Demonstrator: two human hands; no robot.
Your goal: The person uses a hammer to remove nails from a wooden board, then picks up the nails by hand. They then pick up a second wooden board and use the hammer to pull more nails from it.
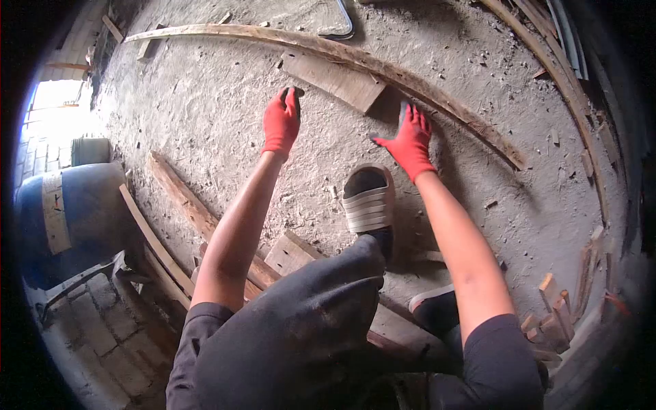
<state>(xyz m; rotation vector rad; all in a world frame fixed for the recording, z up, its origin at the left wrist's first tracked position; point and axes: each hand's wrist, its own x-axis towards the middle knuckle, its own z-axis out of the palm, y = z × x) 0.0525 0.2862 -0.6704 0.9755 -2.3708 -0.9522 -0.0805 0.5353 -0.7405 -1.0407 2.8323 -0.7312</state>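
My left hand, in a red work glove with dark fingertips, hovers over the dusty floor with nothing in it, its fingers stretched forward. Just beyond it lies a short wooden board, whose near left end is close to those fingertips. My right hand, gloved the same way, has its thumb and fingers spread apart, to the right of the board's other end. A long, narrow wooden beam runs behind the board and past the right fingertips; it looks curved in this view.
A bent metal bar lies at the top. My sandalled foot is between my arms. On the left are a blue barrel and a rough timber. Scrap wood is piled at the right, near long strips.
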